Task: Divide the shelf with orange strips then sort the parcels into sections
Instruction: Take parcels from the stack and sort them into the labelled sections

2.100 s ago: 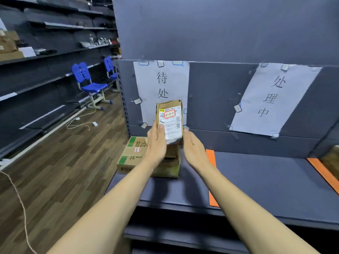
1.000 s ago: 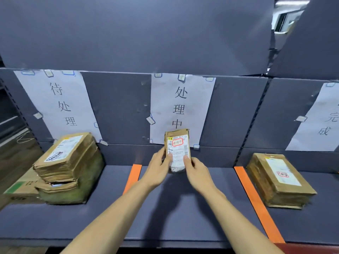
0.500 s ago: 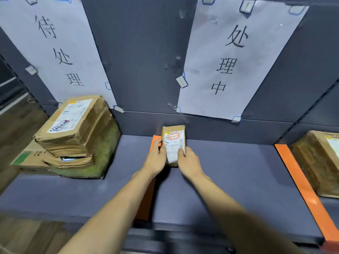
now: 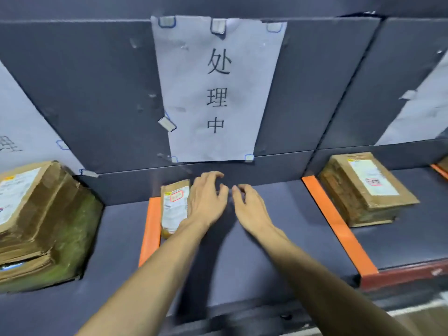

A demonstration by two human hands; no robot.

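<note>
Small parcel [image 4: 175,207] is lying flat on the shelf [image 4: 286,229] just right of the left orange strip [image 4: 150,229], both hands' grip loose and empty, left hand [image 4: 206,200] overlapping its edge, right hand [image 4: 249,209] clear; advise squaring it inside the strip.

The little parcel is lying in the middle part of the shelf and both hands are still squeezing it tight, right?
Not quite. The head view shows the little parcel lying in the middle section, but the left hand and right hand are open, gripping nothing.
</note>
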